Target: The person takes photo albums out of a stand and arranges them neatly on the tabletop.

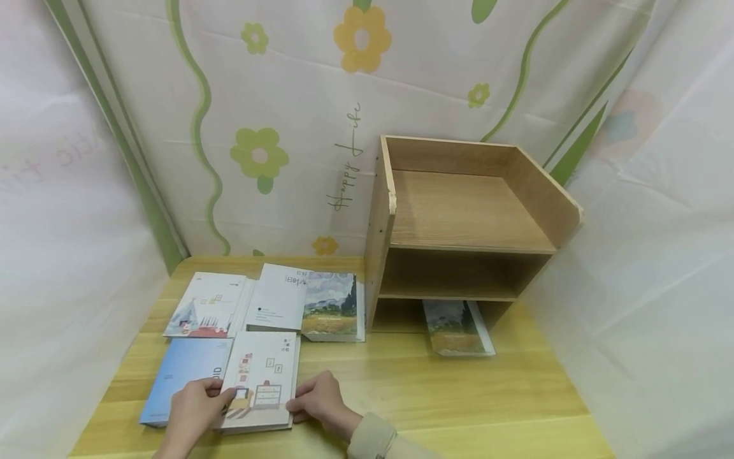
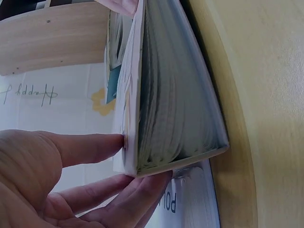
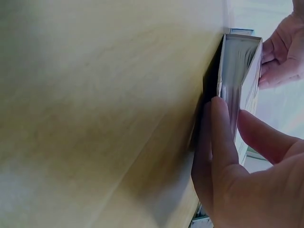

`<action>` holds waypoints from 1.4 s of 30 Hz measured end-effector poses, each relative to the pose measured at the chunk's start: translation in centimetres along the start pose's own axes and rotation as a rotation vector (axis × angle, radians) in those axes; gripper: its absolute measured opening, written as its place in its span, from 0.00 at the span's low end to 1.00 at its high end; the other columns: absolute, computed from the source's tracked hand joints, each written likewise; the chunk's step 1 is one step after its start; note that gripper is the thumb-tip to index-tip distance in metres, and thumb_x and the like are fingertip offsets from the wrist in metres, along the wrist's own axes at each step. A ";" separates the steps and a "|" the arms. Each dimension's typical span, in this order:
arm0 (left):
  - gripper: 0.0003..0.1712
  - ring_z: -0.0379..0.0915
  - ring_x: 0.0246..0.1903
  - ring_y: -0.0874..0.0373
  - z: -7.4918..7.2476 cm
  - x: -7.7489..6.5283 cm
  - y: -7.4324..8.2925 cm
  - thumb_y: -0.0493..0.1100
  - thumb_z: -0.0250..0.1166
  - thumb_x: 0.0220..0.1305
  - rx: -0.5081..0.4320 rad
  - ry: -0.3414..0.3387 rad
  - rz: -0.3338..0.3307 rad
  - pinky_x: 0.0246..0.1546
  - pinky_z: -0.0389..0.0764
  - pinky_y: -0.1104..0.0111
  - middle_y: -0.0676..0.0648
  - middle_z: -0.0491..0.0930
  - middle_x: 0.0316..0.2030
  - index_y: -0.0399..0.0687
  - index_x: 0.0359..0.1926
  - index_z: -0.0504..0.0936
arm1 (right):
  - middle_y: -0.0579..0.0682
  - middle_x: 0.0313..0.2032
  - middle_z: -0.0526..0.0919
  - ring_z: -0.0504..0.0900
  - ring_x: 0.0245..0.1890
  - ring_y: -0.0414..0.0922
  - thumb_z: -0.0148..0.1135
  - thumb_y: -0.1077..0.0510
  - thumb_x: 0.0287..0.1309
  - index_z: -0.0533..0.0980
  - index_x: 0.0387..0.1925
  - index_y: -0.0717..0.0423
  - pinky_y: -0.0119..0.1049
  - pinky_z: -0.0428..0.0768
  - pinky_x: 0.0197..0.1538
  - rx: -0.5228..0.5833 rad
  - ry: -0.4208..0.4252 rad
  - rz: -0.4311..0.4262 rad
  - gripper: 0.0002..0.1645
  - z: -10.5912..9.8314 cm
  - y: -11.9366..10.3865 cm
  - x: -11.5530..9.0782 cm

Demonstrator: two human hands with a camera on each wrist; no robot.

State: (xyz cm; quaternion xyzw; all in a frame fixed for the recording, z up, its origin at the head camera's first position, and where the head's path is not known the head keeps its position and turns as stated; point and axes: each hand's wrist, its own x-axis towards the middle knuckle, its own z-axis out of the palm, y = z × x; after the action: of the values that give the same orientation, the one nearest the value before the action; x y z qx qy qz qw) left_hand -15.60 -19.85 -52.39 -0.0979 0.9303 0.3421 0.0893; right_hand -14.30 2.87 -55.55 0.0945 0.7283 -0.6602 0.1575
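A white photo album [image 1: 266, 363] with a drawn room scene on its cover lies at the table's front left, held by both hands. My left hand [image 1: 196, 408] grips its left side, thumb on the cover and fingers against the spine in the left wrist view. At the opposite side, my right hand [image 1: 325, 403] pinches the open edge, the thumb on the cover and fingers at the back board. Thick pages [image 2: 166, 104] show between the covers. A blue album [image 1: 186, 373] lies directly left of it, partly behind my left hand.
Behind lie a white album with a tent picture [image 1: 209, 303], a plain white one [image 1: 278, 296] and a landscape-covered one [image 1: 329, 303]. A wooden shelf unit [image 1: 470, 245] stands at the right, with another landscape album [image 1: 455, 328] sticking out of its lowest compartment. Printed curtains [image 1: 298, 127] surround the table.
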 end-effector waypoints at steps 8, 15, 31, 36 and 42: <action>0.29 0.80 0.32 0.45 0.1 0.1 0.3 0.47 0.73 0.56 -0.009 0.002 0.011 0.34 0.81 0.52 0.43 0.83 0.27 0.21 0.44 0.81 | 0.53 0.18 0.82 0.85 0.18 0.50 0.72 0.78 0.41 0.84 0.25 0.69 0.38 0.85 0.24 -0.029 0.016 -0.040 0.07 -0.1 0.0 0.1; 0.30 0.79 0.30 0.50 0.1 0.4 0.6 0.48 0.75 0.54 0.013 0.007 -0.003 0.33 0.81 0.53 0.46 0.82 0.25 0.21 0.42 0.80 | 0.51 0.15 0.81 0.84 0.15 0.49 0.74 0.77 0.38 0.84 0.23 0.66 0.37 0.84 0.21 -0.086 0.041 -0.031 0.09 -0.1 0.1 0.5; 0.26 0.77 0.26 0.53 0.2 0.8 0.2 0.48 0.76 0.52 0.020 0.001 0.003 0.29 0.80 0.55 0.47 0.81 0.23 0.25 0.35 0.82 | 0.50 0.10 0.78 0.81 0.12 0.47 0.76 0.76 0.35 0.82 0.14 0.61 0.36 0.82 0.17 -0.203 0.008 -0.028 0.12 -0.3 -0.5 1.2; 0.26 0.77 0.26 0.52 0.0 0.9 0.2 0.48 0.77 0.52 0.020 -0.001 0.006 0.28 0.80 0.55 0.47 0.81 0.23 0.25 0.35 0.82 | 0.50 0.09 0.78 0.81 0.11 0.47 0.78 0.75 0.33 0.81 0.13 0.60 0.37 0.82 0.17 -0.226 0.003 -0.017 0.13 -0.4 -0.7 1.4; 0.26 0.76 0.26 0.53 -0.1 0.9 0.5 0.47 0.77 0.52 0.031 0.004 0.003 0.28 0.79 0.56 0.46 0.80 0.24 0.24 0.35 0.81 | 0.51 0.10 0.78 0.81 0.12 0.49 0.77 0.75 0.35 0.80 0.13 0.60 0.38 0.83 0.18 -0.232 -0.023 -0.009 0.13 -0.6 -0.9 1.4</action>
State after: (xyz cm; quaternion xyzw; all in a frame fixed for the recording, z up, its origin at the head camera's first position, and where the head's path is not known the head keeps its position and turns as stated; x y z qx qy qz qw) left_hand -16.60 -19.68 -52.24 -0.0956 0.9358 0.3277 0.0885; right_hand -15.97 3.23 -55.17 0.0646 0.7985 -0.5731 0.1726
